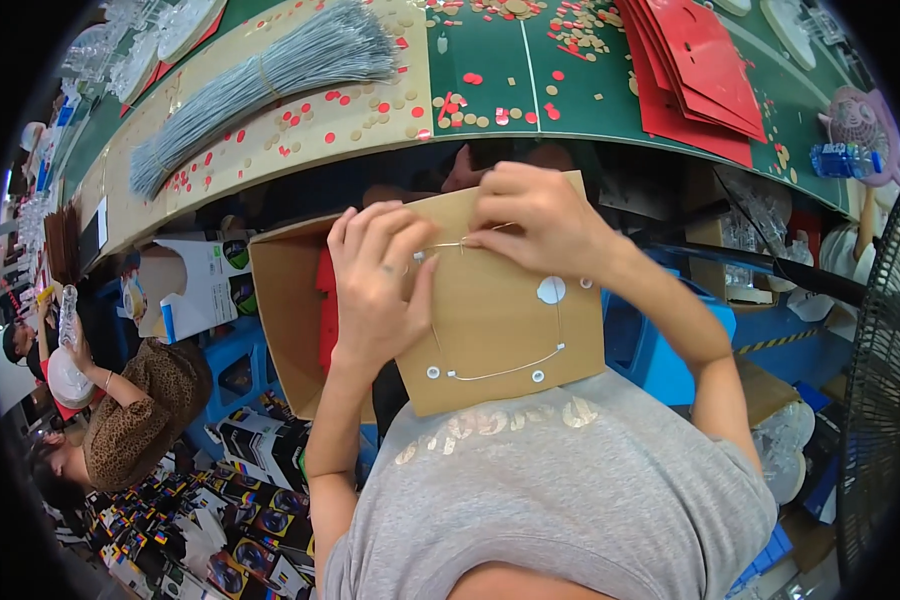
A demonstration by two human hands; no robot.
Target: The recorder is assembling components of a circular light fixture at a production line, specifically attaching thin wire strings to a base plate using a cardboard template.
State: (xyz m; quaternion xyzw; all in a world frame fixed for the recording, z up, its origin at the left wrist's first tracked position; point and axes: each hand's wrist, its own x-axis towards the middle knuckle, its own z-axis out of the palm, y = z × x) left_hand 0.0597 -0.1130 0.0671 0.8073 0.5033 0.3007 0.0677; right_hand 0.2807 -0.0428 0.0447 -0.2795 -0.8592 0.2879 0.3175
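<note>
A tan cardboard sheet (500, 330) leans against my grey shirt, tilted up toward the table. Thin silvery wire (510, 376) runs across its face in a loop, passing through small white clips. Near the sheet's upper edge, my right hand (542, 215) pinches the wire between thumb and fingertips. My left hand (375, 285) is at the sheet's upper left, its fingers curved and its thumb and index finger on either side of the same wire. Round white eyelets (433, 373) dot the corners, and a larger white disc or hole (551, 290) shows at the right.
Ahead stands a long green table (485, 65) with a bundle of grey wires (270, 85), scattered red and tan discs, and stacked red sheets (695, 75). An open cardboard box (290, 330) is at my left; a black fan guard (875, 370) at my right. Another person (135, 420) sits at left.
</note>
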